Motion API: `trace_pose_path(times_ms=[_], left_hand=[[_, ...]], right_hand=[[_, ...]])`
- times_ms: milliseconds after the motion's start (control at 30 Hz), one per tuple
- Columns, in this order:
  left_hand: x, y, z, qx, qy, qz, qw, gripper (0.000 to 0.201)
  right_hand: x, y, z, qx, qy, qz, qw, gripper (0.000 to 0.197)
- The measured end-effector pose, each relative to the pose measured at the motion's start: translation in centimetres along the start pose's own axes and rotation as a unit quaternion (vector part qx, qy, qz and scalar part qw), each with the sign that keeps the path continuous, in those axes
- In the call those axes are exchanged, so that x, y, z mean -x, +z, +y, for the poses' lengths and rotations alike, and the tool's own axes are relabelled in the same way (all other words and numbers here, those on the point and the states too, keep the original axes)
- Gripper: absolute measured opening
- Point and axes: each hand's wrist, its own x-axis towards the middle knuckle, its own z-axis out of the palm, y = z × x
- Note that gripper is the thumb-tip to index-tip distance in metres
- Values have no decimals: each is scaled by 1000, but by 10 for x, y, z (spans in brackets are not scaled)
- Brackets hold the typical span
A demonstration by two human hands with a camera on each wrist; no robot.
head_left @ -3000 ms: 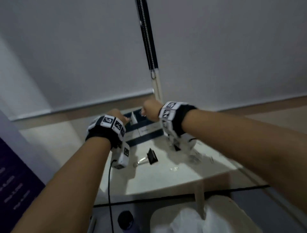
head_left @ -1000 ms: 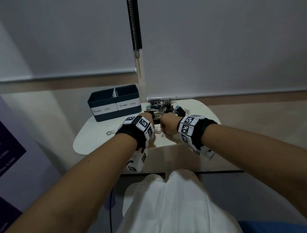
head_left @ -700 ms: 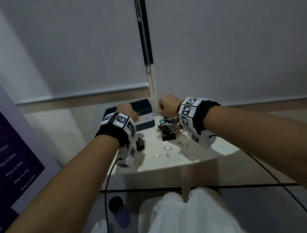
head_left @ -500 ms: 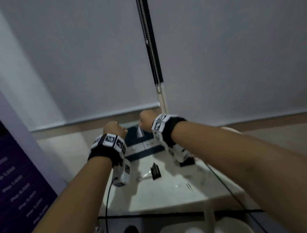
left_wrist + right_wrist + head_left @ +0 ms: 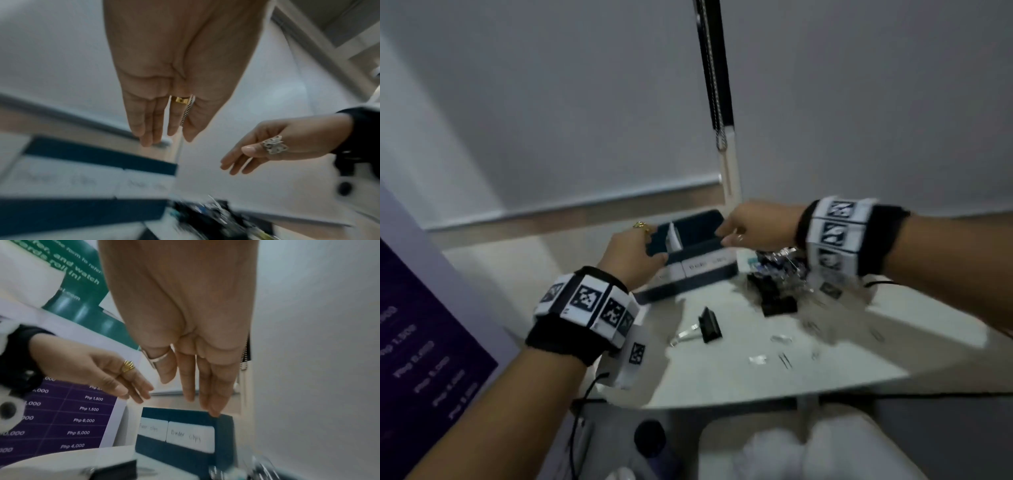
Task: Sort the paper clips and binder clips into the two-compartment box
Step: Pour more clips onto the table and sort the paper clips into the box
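Note:
A dark blue two-compartment box (image 5: 688, 288) with white labels stands at the back of the white table (image 5: 722, 383). My left hand (image 5: 650, 246) hovers open over its left, paper-clip side; the left wrist view shows straight, empty fingers (image 5: 144, 139) above the box (image 5: 98, 155). Over the right, binder-clip side my right hand (image 5: 724, 236) is open too, its fingertips (image 5: 213, 412) at the box's (image 5: 185, 415) right rim. A mixed pile of clips (image 5: 780, 274) lies right of the box. One black binder clip (image 5: 709, 324) and a few paper clips (image 5: 780, 339) lie nearer me.
A purple price poster (image 5: 431, 342) stands at the left. A blind chain (image 5: 714, 85) hangs behind the box. Below the table's rounded front edge are a dark bottle (image 5: 650, 438), a black cable (image 5: 582, 404) and my white-clothed lap (image 5: 808, 452).
One second ago both hands were curled at the clip pile. They rose to the box as fists, and now both have straightened their fingers over the compartments.

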Motion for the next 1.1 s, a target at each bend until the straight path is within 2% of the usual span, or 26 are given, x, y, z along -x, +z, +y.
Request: trace_pose_path(times_ms=[133,233,267,367,400,467,533,667,767,933,1000,1100], left_hand=[[76,45,34,33,101,-74,992,41],[113,87,55,10,119,-155,981,44],[120,100,59,-15,106,-181,978,50],[139,131,72,-45,30,-207,977,72],[142,138,78,-32,10,-196,980,75],[143,148,93,-8,-7,-163,987,76],[136,156,108,1,-8,-144,989,73],[113,169,124,-17,11,-135,991,62],[105,171,126,-42,68,-140,987,53],[100,158,105,10,150,-147,978,42],[96,151,101,24,152,-130,979,34],[89,146,101,54,116,-119,985,25]], right_hand=[[90,21,30,22,67,-18,997,27],[135,49,55,-1,159,-31,987,29],[141,61,66,-3,194,-32,981,38],[150,93,96,24,255,-49,965,98],[149,101,102,22,276,-40,960,99],[145,110,105,9,293,-29,955,74],[142,112,99,-1,281,-10,960,60],[143,119,96,-14,262,50,964,48],[145,125,93,-41,201,93,974,35],[149,119,82,-66,140,98,983,28],[145,117,82,-64,144,124,980,26],[137,111,79,-84,174,135,972,21]])
